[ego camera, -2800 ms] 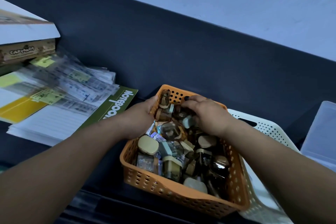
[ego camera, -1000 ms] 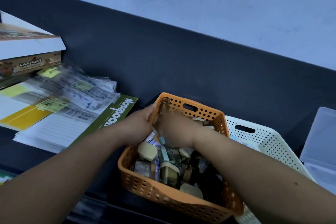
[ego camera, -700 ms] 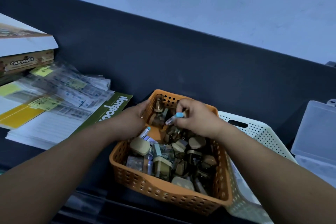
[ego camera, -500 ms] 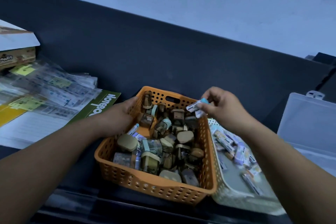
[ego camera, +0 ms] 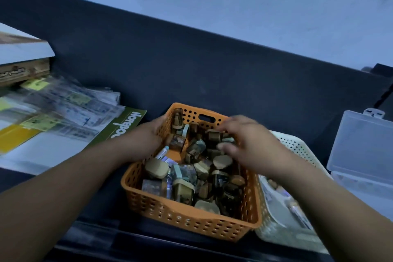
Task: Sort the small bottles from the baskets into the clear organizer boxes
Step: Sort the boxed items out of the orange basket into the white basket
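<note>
Back from the white basket [ego camera: 297, 144], the right hand [ego camera: 251, 147] hovers empty, fingers [ego camera: 227, 146] loosely spread, over small bottles [ego camera: 221, 161] heaped in the orange basket [ego camera: 191, 219] whose rim the left hand [ego camera: 146, 138] grips, so sorting looks barely begun, with nothing visibly in the clear organizer box [ego camera: 361, 147].

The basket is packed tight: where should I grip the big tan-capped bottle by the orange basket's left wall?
Probably pinch the tan cap across its rounded sides, coming straight down: it faces up atop the pile, while its body is buried among neighbours beside the orange basket wall.
</note>
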`<action>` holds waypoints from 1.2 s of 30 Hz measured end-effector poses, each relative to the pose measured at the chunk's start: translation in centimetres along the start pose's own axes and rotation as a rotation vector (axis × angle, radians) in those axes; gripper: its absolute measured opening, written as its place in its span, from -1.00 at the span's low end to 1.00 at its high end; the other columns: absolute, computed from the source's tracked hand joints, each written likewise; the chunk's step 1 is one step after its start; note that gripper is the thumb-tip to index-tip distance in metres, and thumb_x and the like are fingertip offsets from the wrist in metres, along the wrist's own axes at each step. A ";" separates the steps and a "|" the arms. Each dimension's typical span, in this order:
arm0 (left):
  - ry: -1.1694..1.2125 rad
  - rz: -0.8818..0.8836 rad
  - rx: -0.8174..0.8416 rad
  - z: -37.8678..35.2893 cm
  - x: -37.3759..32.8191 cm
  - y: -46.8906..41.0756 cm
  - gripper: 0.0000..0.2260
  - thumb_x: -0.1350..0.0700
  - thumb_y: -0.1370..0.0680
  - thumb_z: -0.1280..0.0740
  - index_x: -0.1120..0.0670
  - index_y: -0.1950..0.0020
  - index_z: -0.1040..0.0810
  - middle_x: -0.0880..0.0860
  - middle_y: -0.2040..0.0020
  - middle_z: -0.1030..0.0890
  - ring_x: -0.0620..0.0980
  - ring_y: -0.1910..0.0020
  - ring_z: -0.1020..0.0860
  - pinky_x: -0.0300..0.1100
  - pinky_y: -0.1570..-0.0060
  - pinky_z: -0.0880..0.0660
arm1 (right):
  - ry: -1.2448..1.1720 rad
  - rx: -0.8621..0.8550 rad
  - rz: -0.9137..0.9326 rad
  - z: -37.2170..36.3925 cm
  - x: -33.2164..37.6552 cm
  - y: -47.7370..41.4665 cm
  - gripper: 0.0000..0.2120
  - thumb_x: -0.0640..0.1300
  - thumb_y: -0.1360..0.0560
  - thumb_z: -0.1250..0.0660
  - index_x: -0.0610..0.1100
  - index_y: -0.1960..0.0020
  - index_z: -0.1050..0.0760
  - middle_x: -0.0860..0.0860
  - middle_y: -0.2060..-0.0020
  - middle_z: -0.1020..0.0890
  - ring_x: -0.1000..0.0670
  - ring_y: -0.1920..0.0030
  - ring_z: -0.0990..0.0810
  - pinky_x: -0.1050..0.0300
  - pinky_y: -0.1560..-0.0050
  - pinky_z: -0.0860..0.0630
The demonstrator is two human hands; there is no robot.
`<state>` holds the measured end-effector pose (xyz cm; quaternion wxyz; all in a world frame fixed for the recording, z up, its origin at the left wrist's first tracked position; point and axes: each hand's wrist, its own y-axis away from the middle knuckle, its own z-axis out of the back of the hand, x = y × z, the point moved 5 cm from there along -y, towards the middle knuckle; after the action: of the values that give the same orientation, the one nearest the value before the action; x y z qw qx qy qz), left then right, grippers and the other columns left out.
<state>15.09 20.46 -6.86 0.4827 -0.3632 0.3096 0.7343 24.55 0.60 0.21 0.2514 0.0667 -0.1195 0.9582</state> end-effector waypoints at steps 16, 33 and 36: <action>0.099 0.037 -0.014 0.1 1.3 -0.9 -0.46 0.19 -0.62 -0.13 -0.19 -0.54 -0.09 -0.08 -0.37 -0.44 -0.10 -0.22 -0.48 -0.17 -0.11 -0.42 | 0.015 0.247 0.229 -5.7 4.9 -3.8 -0.62 0.00 -0.56 -0.28 0.09 -0.37 -0.42 0.09 -0.30 -0.44 0.03 -0.34 -0.37 0.04 -0.38 -0.33; 0.078 0.034 -0.039 0.1 1.3 -1.0 -0.44 0.24 -0.63 -0.09 -0.16 -0.56 -0.04 -0.05 -0.43 -0.37 -0.18 -0.13 -0.43 -0.34 0.10 -0.34 | 0.318 0.162 0.099 -4.6 3.7 -6.5 -0.73 0.03 -0.55 -0.23 0.14 -0.23 -0.51 0.04 -0.49 -0.24 -0.07 -0.45 -0.17 -0.07 -0.41 -0.14; 0.067 0.037 -0.058 0.1 1.5 -1.2 -0.43 0.24 -0.61 -0.11 -0.18 -0.55 -0.07 -0.05 -0.44 -0.36 -0.11 -0.24 -0.42 -0.25 -0.07 -0.39 | 0.063 0.285 0.190 -5.3 4.8 -5.0 -0.65 0.18 -0.52 -0.26 0.15 -0.27 -0.49 0.06 -0.49 -0.25 -0.02 -0.47 -0.21 -0.10 -0.44 -0.23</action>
<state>15.72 21.72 -8.19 0.4478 -0.3954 0.3110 0.7392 22.47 8.44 -3.06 0.1512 0.0600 0.0197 0.9865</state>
